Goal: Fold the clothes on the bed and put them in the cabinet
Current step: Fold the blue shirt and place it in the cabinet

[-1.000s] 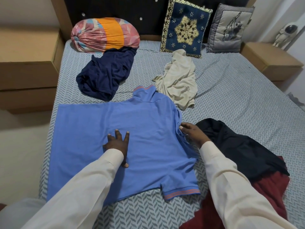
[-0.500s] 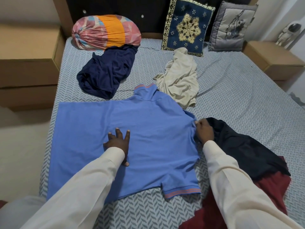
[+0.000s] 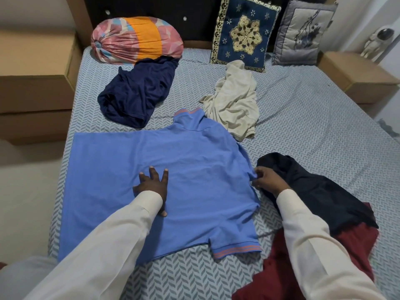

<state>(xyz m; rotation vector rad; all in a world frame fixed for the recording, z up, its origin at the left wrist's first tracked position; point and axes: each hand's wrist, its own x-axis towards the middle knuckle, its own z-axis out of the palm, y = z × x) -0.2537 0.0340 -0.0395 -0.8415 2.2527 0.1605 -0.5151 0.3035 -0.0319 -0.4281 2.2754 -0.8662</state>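
Pressing down with fingers straight and spread, the left hand [image 3: 152, 187] lies flat on the middle of the blue polo shirt [image 3: 201, 156], just where it lay a second ago. The right hand [image 3: 267, 180] pinches a small tuck of the shirt's side edge between thumb and fingertips. A second ago it reached further in over that edge, and it has since drawn outward (only a little).

The shirt lies spread on the bed [image 3: 307, 126] under both hands, its collar pointing away from them.

A black garment [image 3: 318, 191] lies under the right wrist and touches the shirt's edge there, with a maroon garment [image 3: 357, 254] below it. Beyond the right hand, a crumpled cream garment [image 3: 233, 102] overlaps the shirt's shoulder beside the collar. Beyond the left hand lies a navy garment [image 3: 138, 92], then a pink and orange bundle [image 3: 136, 37]. Farther beyond the right hand stand a blue cushion [image 3: 244, 33] and a grey cushion [image 3: 300, 31].
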